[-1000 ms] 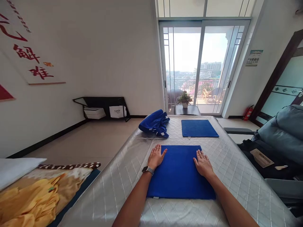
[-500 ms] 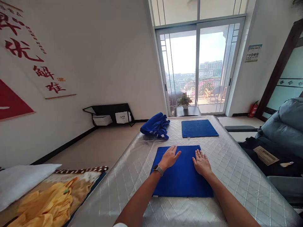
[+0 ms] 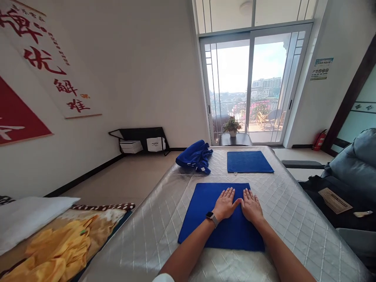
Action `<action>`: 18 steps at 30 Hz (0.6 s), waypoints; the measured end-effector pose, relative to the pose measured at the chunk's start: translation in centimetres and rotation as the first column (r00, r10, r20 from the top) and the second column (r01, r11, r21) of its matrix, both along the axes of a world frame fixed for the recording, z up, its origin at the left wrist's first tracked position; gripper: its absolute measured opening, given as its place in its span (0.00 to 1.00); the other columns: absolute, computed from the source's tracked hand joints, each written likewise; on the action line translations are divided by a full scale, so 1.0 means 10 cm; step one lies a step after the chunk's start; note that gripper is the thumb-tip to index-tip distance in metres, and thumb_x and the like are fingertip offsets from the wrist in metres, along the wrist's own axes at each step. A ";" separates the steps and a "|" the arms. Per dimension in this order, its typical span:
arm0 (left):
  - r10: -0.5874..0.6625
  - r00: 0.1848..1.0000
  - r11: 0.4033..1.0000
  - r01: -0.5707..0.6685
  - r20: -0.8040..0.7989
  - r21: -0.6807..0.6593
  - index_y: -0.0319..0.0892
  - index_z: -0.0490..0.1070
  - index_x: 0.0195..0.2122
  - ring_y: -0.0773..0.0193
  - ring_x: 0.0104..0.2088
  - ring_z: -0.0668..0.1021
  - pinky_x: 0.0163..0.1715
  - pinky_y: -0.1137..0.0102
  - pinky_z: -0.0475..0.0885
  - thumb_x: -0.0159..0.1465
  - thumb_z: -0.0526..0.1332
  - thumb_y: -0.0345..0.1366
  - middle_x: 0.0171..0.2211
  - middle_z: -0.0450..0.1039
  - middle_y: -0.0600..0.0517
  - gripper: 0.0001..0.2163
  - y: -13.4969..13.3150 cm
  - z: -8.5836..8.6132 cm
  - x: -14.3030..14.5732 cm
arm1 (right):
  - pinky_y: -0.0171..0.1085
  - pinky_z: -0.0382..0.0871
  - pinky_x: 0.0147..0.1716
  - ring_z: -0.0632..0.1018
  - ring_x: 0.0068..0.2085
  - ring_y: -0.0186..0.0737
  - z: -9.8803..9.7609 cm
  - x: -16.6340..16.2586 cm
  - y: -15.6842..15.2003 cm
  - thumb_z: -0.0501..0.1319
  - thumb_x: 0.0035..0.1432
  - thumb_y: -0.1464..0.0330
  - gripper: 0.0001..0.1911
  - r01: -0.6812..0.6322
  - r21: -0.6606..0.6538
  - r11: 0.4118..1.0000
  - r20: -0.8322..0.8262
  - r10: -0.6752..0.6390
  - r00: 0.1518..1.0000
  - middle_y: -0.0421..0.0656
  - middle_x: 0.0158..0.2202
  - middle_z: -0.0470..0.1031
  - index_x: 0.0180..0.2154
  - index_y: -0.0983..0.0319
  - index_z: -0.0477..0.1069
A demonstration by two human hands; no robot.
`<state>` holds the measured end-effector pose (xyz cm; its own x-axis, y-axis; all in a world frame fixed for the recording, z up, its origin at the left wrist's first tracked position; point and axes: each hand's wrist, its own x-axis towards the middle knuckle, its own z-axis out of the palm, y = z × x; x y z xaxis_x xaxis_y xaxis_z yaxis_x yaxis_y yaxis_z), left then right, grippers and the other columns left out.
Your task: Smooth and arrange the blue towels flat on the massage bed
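From the head camera, both hands lie flat, palms down, on a folded blue towel [image 3: 202, 219]. The towel is spread square on the silver quilted bed [image 3: 296, 223], in the near middle of it. The left hand [image 3: 225, 203] and the right hand [image 3: 251, 204] rest side by side on the far half of the towel and touch along their inner edges. Their fingers are stretched out and point away from the person, grasping nothing. A smartwatch [image 3: 209, 215] sits on the left wrist.

Farther along the bed, a second folded blue towel [image 3: 249, 161] lies flat, well apart from the first. To its left sits a crumpled heap of blue towels [image 3: 195, 156].

Past the end of the bed, a potted plant [image 3: 232, 126] stands on a small dark table before the sliding glass door [image 3: 249, 86]. A fire extinguisher [image 3: 319, 140] stands by the right wall. A yellow-patterned blanket [image 3: 58, 246] and a white pillow [image 3: 29, 217] lie at lower left.
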<state>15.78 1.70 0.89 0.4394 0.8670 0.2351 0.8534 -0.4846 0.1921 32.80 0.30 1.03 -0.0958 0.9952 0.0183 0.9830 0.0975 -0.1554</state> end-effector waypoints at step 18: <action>0.288 0.955 0.957 -0.290 -0.069 -0.025 0.38 0.50 0.71 0.53 0.71 0.54 0.69 0.54 0.50 0.71 0.35 0.58 0.71 0.51 0.43 0.36 0.03 -0.11 -1.51 | 0.48 0.37 0.69 0.43 0.73 0.44 -0.01 -0.01 0.01 0.36 0.69 0.57 0.36 0.008 0.001 1.000 -0.038 -0.008 0.999 0.47 0.73 0.44 0.71 0.68 0.44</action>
